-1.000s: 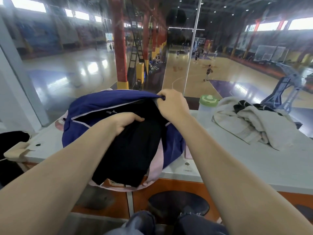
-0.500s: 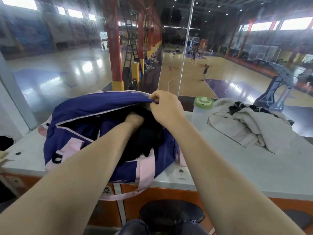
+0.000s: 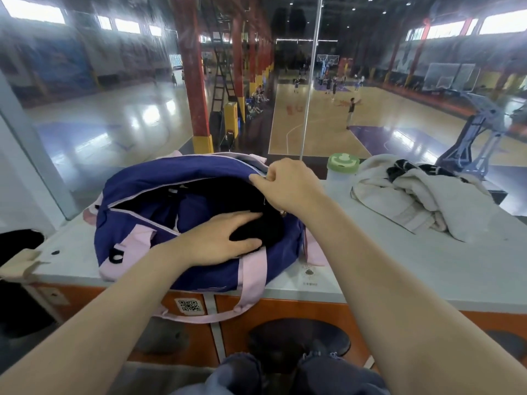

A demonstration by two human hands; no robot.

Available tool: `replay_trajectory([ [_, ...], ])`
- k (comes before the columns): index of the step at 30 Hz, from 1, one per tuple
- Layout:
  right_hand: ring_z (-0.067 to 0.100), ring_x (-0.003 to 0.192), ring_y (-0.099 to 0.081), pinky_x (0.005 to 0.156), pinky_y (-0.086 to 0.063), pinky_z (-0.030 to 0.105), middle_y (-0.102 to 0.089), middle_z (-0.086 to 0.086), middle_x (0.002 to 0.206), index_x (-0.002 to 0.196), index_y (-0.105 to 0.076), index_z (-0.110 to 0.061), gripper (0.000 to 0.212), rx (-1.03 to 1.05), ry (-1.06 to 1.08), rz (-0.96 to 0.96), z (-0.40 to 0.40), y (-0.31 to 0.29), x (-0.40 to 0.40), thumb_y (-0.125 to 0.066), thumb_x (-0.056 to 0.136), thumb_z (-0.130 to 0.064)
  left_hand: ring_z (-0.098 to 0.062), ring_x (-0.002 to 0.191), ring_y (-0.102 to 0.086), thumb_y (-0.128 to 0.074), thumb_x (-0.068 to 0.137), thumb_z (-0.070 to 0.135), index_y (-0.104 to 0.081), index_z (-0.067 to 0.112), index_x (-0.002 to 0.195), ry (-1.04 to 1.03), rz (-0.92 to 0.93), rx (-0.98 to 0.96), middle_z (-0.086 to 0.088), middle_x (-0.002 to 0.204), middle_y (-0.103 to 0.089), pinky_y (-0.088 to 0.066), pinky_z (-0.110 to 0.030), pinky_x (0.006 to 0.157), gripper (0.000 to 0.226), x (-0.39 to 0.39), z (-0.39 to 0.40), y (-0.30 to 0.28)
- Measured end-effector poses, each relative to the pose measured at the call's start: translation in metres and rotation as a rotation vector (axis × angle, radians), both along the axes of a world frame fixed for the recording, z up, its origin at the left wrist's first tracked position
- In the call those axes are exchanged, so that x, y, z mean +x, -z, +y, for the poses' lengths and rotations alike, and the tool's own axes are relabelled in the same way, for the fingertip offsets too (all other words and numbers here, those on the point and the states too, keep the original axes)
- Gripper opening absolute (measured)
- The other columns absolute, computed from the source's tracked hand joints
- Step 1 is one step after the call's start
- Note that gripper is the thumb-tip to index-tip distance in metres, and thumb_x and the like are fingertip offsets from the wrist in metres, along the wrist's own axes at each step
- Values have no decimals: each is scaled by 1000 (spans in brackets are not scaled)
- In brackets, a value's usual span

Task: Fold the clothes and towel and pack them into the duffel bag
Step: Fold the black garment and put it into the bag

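Note:
A navy duffel bag with pink straps lies unzipped on the grey counter. A black garment sits inside its mouth. My left hand lies flat on that garment, fingers spread and pressing it down into the bag. My right hand pinches the upper flap of the bag's opening and holds it up. A crumpled beige towel with a dark garment tangled in it lies on the counter to the right, apart from both hands.
A clear bottle with a green lid stands between the bag and the towel. A glass pane rises behind the counter, with a basketball hall beyond. A dark round stool and my knees are below the counter's front edge.
The black garment hung out over the bag's front a second ago; my left hand has pushed it inside and now rests flat on it. My right hand keeps the flap lifted.

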State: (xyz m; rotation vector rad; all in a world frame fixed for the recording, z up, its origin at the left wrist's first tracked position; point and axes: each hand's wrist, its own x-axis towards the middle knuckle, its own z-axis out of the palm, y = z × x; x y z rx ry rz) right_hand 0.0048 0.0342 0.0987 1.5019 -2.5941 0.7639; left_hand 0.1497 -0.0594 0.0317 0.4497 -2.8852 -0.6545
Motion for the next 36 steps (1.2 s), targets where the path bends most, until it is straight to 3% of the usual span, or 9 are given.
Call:
replay_trajectory([
  [4,30,92,-61,75,-44,29,-68,7,95,90,-68,-10,23,314,-78,-10,13,10,4,-50,93,-24,-15,128,-48,-55,95,30,-40,29,145,-94,43,-48,4,143,-50,-37,-31,107,53,-11,-8,13],
  [6,30,102,-59,81,-46,33,-65,10,113,114,-62,-10,27,442,-77,-9,23,21,6,-47,91,-13,-18,129,-48,-56,94,28,-40,26,146,-85,30,-58,2,144,-50,-38,-34,108,54,-13,-11,17],
  [8,30,102,-57,81,-46,38,-61,11,115,119,-53,-10,29,475,-91,-7,30,29,8,-47,91,-8,-19,130,-47,-56,94,29,-38,26,147,-86,7,-75,1,145,-49,-37,-37,109,55,-14,-12,20],
  [12,27,86,-47,76,-34,36,-52,7,94,104,-42,-12,20,519,-100,204,34,32,12,-55,89,-17,-23,127,-49,-54,96,26,-40,25,145,-127,0,-157,-2,142,-52,-40,-36,105,51,-16,-9,16],
  [15,25,83,-49,84,-37,35,-54,0,84,96,-54,-17,14,578,-108,265,32,33,13,-58,87,-26,-26,119,-55,-52,97,23,-45,23,141,-152,2,-206,-6,135,-57,-44,-37,97,44,-19,-8,11],
  [20,33,103,-45,92,-43,47,-53,6,109,108,-61,-36,33,635,-179,165,33,46,9,-50,78,-29,-27,114,-57,-49,98,23,-46,22,139,-170,-33,-208,-8,131,-59,-46,-38,93,41,-23,-6,11],
  [24,33,107,-42,96,-42,51,-49,6,107,106,-47,-31,36,669,-193,106,36,48,9,-47,70,-31,-26,116,-56,-46,99,22,-47,20,139,-203,-17,-122,-8,133,-58,-45,-36,95,40,-25,-6,7],
  [31,25,96,-51,89,-31,38,-66,2,100,104,-69,-22,25,453,-264,93,41,35,10,-55,86,-30,-23,118,-55,-45,100,23,-47,24,140,-205,-28,-22,-4,136,-57,-43,-30,94,40,-26,-5,0],
  [36,19,83,-52,79,-29,33,-60,-3,85,89,-63,-23,5,290,-384,-8,42,29,16,-61,85,-26,-26,104,-58,-42,100,23,-57,16,119,-235,-102,2,-10,122,-63,-44,-33,86,25,-32,-2,-14],
])
